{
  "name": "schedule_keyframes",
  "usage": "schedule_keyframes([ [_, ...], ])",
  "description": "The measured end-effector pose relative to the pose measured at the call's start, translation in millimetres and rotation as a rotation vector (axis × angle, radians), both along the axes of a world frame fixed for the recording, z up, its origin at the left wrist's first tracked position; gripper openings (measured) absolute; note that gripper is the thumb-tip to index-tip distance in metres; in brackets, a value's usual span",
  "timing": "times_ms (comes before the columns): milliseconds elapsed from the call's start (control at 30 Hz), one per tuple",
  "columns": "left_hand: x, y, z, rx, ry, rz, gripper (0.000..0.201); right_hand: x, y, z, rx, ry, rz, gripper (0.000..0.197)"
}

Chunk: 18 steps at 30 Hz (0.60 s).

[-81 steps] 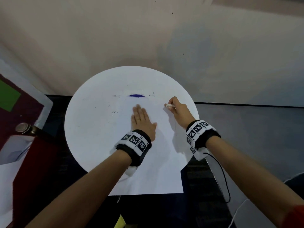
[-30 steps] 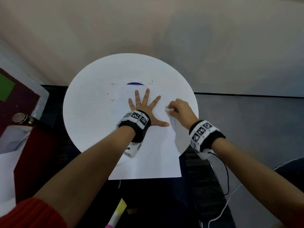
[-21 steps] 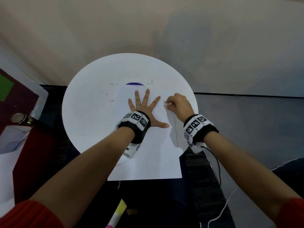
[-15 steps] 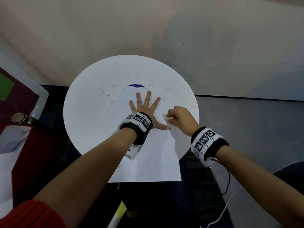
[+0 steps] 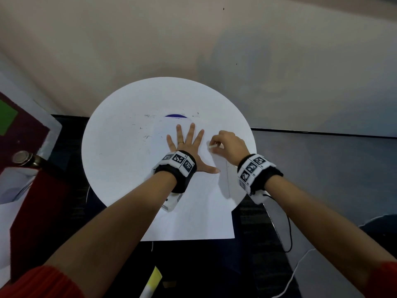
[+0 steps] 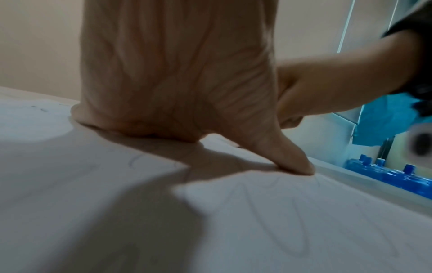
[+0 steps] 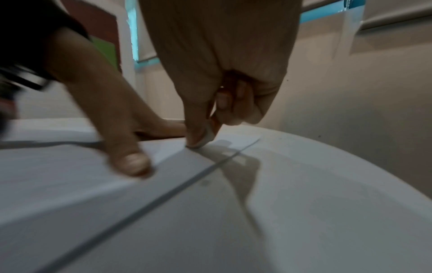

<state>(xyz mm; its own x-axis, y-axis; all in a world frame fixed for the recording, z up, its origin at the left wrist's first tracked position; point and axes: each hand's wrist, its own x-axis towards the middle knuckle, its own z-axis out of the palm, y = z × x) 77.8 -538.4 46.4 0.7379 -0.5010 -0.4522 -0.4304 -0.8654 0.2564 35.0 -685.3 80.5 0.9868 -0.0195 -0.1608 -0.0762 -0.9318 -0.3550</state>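
Now | left hand spread flat on paper | right hand pinching white eraser against paper | round table beneath

A round white tabletop stands here. A white sheet of paper lies flat on its near right part, and the sheet's near edge juts out past the tabletop's rim. At the sheet's far edge a dark blue patch shows, half covered by the paper. Small dark scuffs and scribbles speck the bare surface left of the sheet.
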Motion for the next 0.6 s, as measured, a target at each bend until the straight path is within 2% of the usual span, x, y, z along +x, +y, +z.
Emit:
schedule_keyframes([
  [133,-1,5,1,0.005,0.014,-0.021,0.130,10,0,-3,-0.023,-0.004,-0.030,0.016],
  [300,9,17,5,0.013,0.018,-0.057,0.105,1,1,-9,-0.022,-0.057,0.020,0.008],
  [400,10,21,3,0.006,0.012,-0.067,0.104,0,3,-9,-0.025,-0.069,0.039,0.007],
  [500,9,20,2,0.002,0.006,-0.063,0.106,3,2,-9,0.053,-0.025,0.027,0.008],
  [600,7,19,0,-0.007,-0.005,-0.045,0.111,9,5,-11,0.095,0.008,0.011,0.014],
])
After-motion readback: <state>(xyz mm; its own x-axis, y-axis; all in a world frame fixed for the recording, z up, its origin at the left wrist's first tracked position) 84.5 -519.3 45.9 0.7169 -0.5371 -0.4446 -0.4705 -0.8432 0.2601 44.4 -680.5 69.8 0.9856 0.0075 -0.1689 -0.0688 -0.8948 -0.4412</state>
